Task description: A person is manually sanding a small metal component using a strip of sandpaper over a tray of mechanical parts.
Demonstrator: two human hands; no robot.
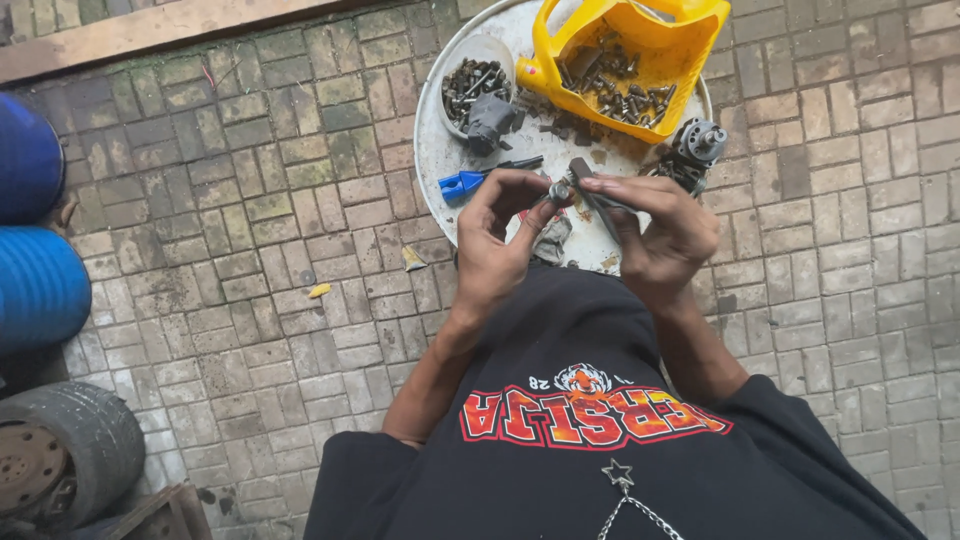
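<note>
Two hands meet just above a round metal tray point(432, 150) on the brick floor. The left hand point(497, 250) pinches a small metal part point(560, 190) between thumb and fingertips. The right hand point(655, 232) closes its fingers around a dark tool point(592, 195), whose end touches the part. So the part sits between both hands, in the air, in front of the person's chest.

The part looks like steel: probably stiff, hard, and light for its size, but perhaps oily and slippery. I think the best hold is on its sides, with the fingertips, as the left hand does now, leaving its end free for the tool.

Beyond the hands, on the tray, lies a blue-handled tool point(470, 182), close to the left fingers. Further away stands a bowl point(478, 82) full of bolts, and a yellow container point(640, 60) with more dark metal pieces. Right of the right hand stands a grey mechanical unit point(693, 152) at the tray edge. Far to the left of the left hand are blue drums point(35, 285) and a tyre point(70, 445).
</note>
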